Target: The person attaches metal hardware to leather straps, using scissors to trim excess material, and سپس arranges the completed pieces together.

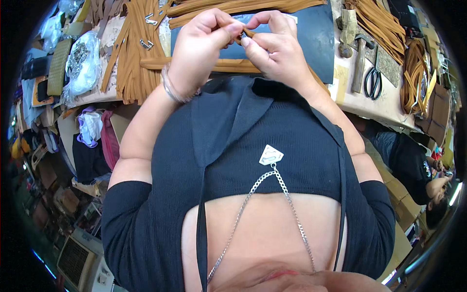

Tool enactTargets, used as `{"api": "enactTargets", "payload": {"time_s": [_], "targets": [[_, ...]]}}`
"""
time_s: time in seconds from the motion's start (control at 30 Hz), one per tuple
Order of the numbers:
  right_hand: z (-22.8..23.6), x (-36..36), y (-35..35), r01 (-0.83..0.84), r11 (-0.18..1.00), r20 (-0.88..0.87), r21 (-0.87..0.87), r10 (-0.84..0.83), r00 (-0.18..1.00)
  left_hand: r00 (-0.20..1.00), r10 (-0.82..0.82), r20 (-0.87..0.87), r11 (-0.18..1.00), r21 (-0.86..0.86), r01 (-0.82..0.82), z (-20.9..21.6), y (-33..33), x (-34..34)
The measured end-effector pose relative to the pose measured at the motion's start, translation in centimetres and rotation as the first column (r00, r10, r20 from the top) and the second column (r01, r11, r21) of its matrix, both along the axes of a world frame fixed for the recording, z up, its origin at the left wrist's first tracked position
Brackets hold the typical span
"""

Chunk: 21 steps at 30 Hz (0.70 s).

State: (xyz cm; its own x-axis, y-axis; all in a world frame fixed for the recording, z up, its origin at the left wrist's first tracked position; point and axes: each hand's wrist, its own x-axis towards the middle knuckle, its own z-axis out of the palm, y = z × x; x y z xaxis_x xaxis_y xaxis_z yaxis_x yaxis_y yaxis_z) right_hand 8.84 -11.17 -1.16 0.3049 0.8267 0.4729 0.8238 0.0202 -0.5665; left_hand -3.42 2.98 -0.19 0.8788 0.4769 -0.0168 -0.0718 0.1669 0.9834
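Both hands meet over the work table's far side, pinching at one small spot. My left hand (pixel 202 48) is closed, its thumb and forefinger pressed together on the end of a brown strap (pixel 249 33). My right hand (pixel 279 51) is closed from the other side, thumb against a small dark metal fitting on that strap. Fingers cover most of the fitting, so its exact kind is hidden. Below the hands, another brown strap (pixel 233 65) lies across a dark board (pixel 318 48). More brown straps (pixel 134 58) lie in a pile left of my left hand.
Small silver metal fittings (pixel 146 45) rest on the left pile. On the right lie a hammer (pixel 361 63), black-handled scissors (pixel 373 80) and a strap bundle (pixel 414 82). A clear plastic bag (pixel 82 63) sits at the left edge. Another person (pixel 413 165) is at far right.
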Motion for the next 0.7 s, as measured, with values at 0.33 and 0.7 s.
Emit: {"api": "enactTargets", "payload": {"time_s": [0.33, 0.7], "targets": [[-0.4, -0.1, -0.4, 0.016, 0.999, -0.122, -0.051, -0.022, 0.992, 0.999, -0.018, -0.041, 0.648, 0.761, 0.043, 0.3, -0.3, 0.0], [1.3, 0.2, -0.9, -0.14, 0.977, -0.463, -0.162, 0.05, 0.885, 0.995, -0.091, 0.046, 0.987, 0.141, 0.083, -0.7, 0.2, -1.0]]}}
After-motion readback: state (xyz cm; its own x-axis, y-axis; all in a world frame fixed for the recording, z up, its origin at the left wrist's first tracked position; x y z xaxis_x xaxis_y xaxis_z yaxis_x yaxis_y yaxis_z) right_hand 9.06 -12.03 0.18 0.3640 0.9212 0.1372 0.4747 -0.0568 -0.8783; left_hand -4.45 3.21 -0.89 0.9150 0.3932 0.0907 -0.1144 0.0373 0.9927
